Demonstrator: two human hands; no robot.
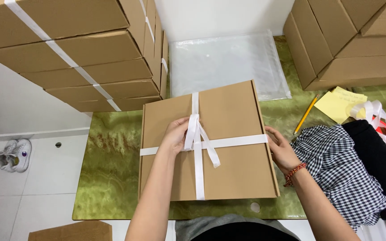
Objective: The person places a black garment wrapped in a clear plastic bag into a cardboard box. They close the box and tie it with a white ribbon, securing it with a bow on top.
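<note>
Matt brown cardboard box [233,147] is wearing a smooth white ribbon [197,138]; the glossy green marbled desk [112,178] is carrying clear plastic bags [224,62] and checked cloth [340,169]

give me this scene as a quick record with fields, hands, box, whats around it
left hand: fingers on the white ribbon at the knot on the flat cardboard box
right hand: pressed against the box's right edge, red bracelet on the wrist
box: lies flat on the green table, ribbon crossed over its lid
behind: clear plastic bags
left: stack of ribbon-tied boxes
right: plain boxes, pencil, yellow notes, checked cloth, black cloth
floor: white shoes
</note>
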